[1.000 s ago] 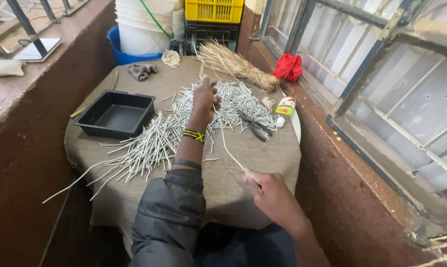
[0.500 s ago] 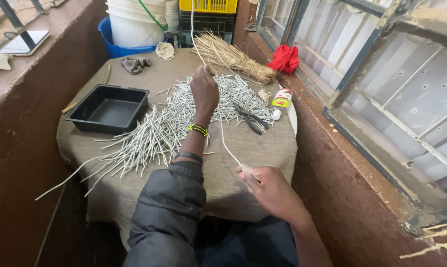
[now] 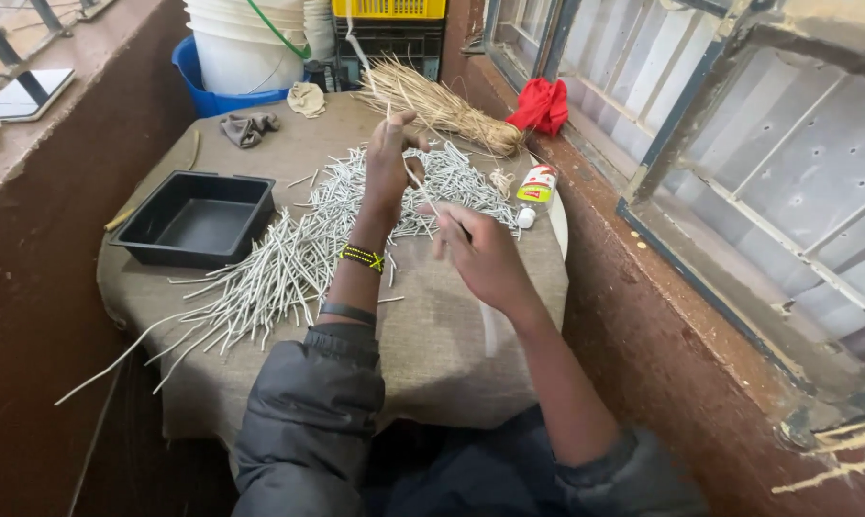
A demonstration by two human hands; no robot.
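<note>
Both hands (image 3: pixel 432 206) pinching white stick (image 3: pixel 419 184), table's centre

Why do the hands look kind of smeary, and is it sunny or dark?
Head view: soft daylight, no hard shadows; the right hand looks motion-blurred, the left hand slightly; the white sticks and black tray stay fairly sharp; edges bend a little.

left hand (image 3: pixel 391 158) raised, fingers pinched | right hand (image 3: pixel 480 254) just beside, fingers curled, forearm bare
</note>
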